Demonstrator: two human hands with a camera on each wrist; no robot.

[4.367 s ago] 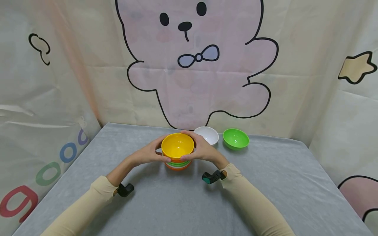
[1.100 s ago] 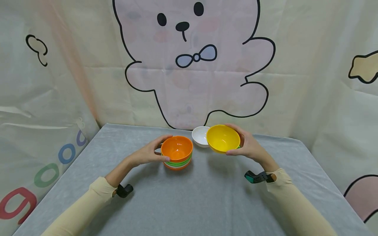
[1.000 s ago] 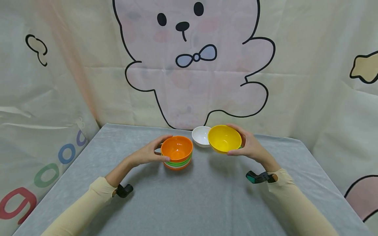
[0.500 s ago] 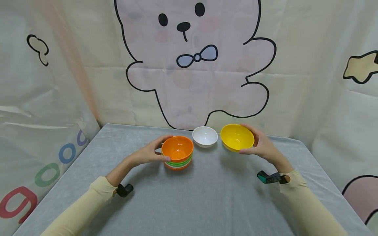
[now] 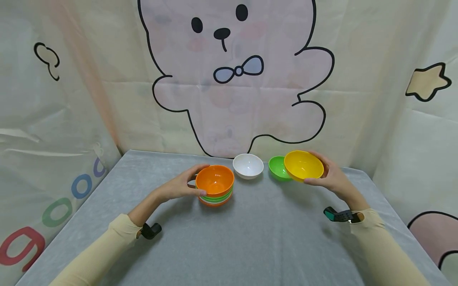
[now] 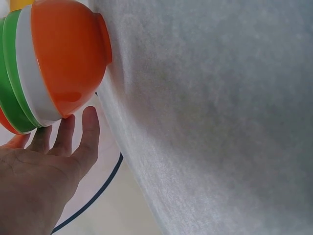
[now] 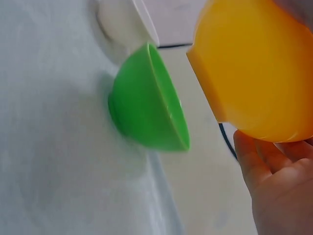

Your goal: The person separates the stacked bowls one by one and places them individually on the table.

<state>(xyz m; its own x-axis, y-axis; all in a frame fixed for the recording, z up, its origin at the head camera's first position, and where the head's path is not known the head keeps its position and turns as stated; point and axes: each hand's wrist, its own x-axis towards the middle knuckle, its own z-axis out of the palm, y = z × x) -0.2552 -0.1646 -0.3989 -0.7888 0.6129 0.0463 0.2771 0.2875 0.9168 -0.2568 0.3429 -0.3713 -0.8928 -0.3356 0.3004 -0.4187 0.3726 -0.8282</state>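
Observation:
Nested bowls stand in a stack on the table, an orange bowl (image 5: 214, 180) on top, with green, white and another orange bowl (image 6: 71, 54) beneath. My left hand (image 5: 180, 183) grips the stack from its left side, thumb in front and fingers behind. My right hand (image 5: 332, 178) holds a yellow bowl (image 5: 304, 165) by its right side, thumb at the near rim. In the right wrist view the yellow bowl (image 7: 254, 68) is lifted off the table, its base beside a green bowl (image 7: 146, 100). In the head view it partly covers that green bowl (image 5: 278, 169).
A white bowl (image 5: 248, 166) sits at the back between the stack and the green bowl. The table (image 5: 232, 246) has a grey cloth, and its far edge meets a printed fabric backdrop (image 5: 229, 115). Fabric hangs at both sides too.
My right hand has lifted the yellow bowl off the stack and carried it right, past the white bowl and over the green one. The left hand has stayed at the stack.

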